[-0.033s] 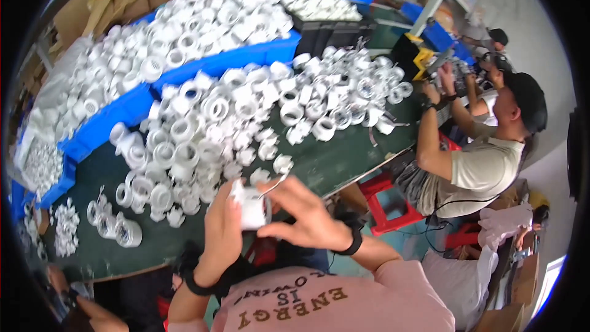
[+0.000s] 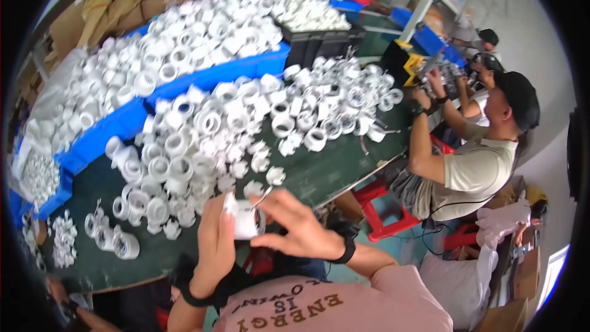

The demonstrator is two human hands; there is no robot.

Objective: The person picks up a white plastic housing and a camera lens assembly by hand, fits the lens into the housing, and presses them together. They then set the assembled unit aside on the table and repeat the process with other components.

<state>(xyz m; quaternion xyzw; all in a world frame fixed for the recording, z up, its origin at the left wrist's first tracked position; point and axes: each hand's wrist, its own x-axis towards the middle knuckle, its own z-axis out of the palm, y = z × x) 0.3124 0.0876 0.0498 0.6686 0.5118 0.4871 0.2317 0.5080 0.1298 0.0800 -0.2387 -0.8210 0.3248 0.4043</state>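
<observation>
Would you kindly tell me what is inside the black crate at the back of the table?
A heap of small white pieces shows above the front wall of the black crate. Whatever lies deeper, and the crate's bottom, is covered and cannot be seen.

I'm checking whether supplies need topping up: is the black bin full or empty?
Full: small white parts are heaped above the rim of the black bin.
</observation>
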